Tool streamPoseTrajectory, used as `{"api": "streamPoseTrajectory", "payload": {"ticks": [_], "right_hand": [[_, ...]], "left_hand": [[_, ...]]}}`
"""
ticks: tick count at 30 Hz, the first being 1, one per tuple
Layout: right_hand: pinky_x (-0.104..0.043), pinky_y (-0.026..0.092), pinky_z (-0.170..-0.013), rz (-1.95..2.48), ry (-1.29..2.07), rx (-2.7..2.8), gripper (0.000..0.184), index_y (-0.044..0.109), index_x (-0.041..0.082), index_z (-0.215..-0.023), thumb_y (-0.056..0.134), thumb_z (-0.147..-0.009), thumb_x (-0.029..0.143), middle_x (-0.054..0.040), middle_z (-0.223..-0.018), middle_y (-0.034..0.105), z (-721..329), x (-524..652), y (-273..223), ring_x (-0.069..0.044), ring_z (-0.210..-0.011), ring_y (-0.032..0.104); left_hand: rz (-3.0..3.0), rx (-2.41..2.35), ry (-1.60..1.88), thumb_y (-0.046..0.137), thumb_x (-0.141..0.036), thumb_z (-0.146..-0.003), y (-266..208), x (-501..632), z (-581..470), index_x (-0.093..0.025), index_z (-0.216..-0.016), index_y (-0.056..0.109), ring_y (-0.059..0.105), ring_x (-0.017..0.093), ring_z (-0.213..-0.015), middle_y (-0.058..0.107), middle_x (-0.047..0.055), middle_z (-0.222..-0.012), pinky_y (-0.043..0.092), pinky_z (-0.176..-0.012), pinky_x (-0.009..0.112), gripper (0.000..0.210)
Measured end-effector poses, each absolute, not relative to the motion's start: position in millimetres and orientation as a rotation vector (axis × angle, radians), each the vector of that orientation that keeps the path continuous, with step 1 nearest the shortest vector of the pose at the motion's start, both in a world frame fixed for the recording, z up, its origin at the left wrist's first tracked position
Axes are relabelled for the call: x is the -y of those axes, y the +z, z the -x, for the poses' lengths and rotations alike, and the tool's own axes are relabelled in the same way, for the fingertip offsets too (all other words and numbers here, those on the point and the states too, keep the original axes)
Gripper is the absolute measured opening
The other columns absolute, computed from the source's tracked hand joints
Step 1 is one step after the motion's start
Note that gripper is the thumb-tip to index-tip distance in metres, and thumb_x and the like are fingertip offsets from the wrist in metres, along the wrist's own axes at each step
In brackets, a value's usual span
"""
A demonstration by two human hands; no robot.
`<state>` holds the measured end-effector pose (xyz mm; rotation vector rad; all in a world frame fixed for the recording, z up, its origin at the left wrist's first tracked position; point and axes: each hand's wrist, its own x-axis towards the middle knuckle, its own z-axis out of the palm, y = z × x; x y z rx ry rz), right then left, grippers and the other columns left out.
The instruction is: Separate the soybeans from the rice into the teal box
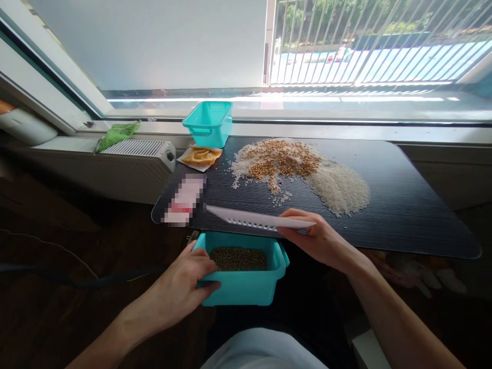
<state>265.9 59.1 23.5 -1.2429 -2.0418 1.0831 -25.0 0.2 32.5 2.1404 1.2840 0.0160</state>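
Observation:
My left hand is closed on the left rim of a turquoise plastic bin, thumb on the outside wall. Inside lie small greenish-brown beans. The bin is just below the table's front edge. Above it, my right hand pinches one end of a thin white board with slots, seen nearly edge-on and reaching left over the table edge. Beyond the board, a heap of yellow peas mixed with white grains spreads on the table. Touching it on the right is a pile of white rice.
The dark table stands under the window. At its back left are a second turquoise bin and folded flatbread on paper. A blurred-out phone-shaped item lies at the left. A green cloth rests on the radiator.

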Motion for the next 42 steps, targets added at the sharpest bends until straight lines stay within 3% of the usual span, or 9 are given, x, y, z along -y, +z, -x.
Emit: {"api": "streamPoseTrajectory", "payload": {"ticks": [3,7,13,19,31,36,42], "right_hand": [[-0.023,0.039,-0.056,1.425,0.794,1.871,0.021,0.064,0.017,-0.078,0.052,-0.089,0.031,-0.0007,-0.071,0.061,-264.5,-52.9,9.2,-0.013,-0.061,0.054],[-0.024,0.041,-0.057,1.563,0.599,1.719,0.021,0.064,0.018,-0.078,0.051,-0.088,0.03,-0.0019,-0.072,0.063,-265.2,-52.7,-4.0,-0.015,-0.062,0.058],[-0.026,0.044,-0.058,1.728,0.43,1.564,0.023,0.067,0.019,-0.075,0.052,-0.086,0.033,-0.0019,-0.066,0.064,-293.4,-48.1,-12.1,-0.017,-0.06,0.06],[-0.028,0.044,-0.054,1.819,0.31,1.467,0.024,0.067,0.02,-0.073,0.055,-0.083,0.038,-0.0031,-0.063,0.065,-329.9,-49.7,-14.5,-0.02,-0.059,0.062],[-0.028,0.045,-0.055,1.829,0.289,1.44,0.025,0.07,0.019,-0.073,0.058,-0.081,0.04,-0.0028,-0.063,0.068,-367.1,-62.7,-4.9,-0.02,-0.058,0.062],[-0.026,0.045,-0.056,1.834,0.33,1.487,0.025,0.071,0.017,-0.078,0.059,-0.081,0.039,-0.0019,-0.067,0.069,-362.4,-58.9,-3.6,-0.019,-0.06,0.062],[-0.027,0.046,-0.057,1.831,0.356,1.476,0.027,0.071,0.017,-0.076,0.059,-0.081,0.04,-0.003,-0.068,0.069,-357.3,-56.2,2.4,-0.018,-0.059,0.061]], "left_hand": [[-2.174,-1.197,0.019,0.053,-0.017,-0.086,30.1,0.6,8.5,-0.02,-0.069,0.056,0.056,0.017,-0.085,0.061,-0.001,-0.077,0.036,-0.107,0.041,0.018],[-2.196,-1.09,0.042,0.055,-0.014,-0.084,26.5,0.9,-17.8,-0.02,-0.07,0.056,0.055,0.017,-0.083,0.06,-0.002,-0.074,0.034,-0.109,0.044,0.015],[-2.207,-1.011,0.081,0.054,-0.01,-0.083,24.8,-0.3,-51.6,-0.019,-0.069,0.052,0.055,0.015,-0.082,0.058,-0.003,-0.073,0.026,-0.116,0.048,0.017],[-2.189,-0.943,0.075,0.057,-0.009,-0.08,20.2,-3.7,-65.1,-0.019,-0.067,0.049,0.055,0.015,-0.083,0.056,-0.003,-0.072,0.03,-0.113,0.045,0.018],[-2.18,-0.952,-0.005,0.055,-0.009,-0.083,13.7,-12.2,-64.7,-0.019,-0.072,0.052,0.055,0.016,-0.085,0.059,-0.002,-0.078,0.033,-0.11,0.044,0.016],[-2.15,-0.93,-0.021,0.054,-0.009,-0.083,12.3,-15.2,-63.8,-0.02,-0.072,0.054,0.054,0.017,-0.085,0.059,-0.001,-0.079,0.041,-0.101,0.038,0.015],[-2.153,-0.953,-0.006,0.056,-0.009,-0.083,11.6,-14.4,-62.3,-0.02,-0.074,0.054,0.054,0.017,-0.088,0.059,-0.001,-0.08,0.03,-0.111,0.042,0.014]]}}
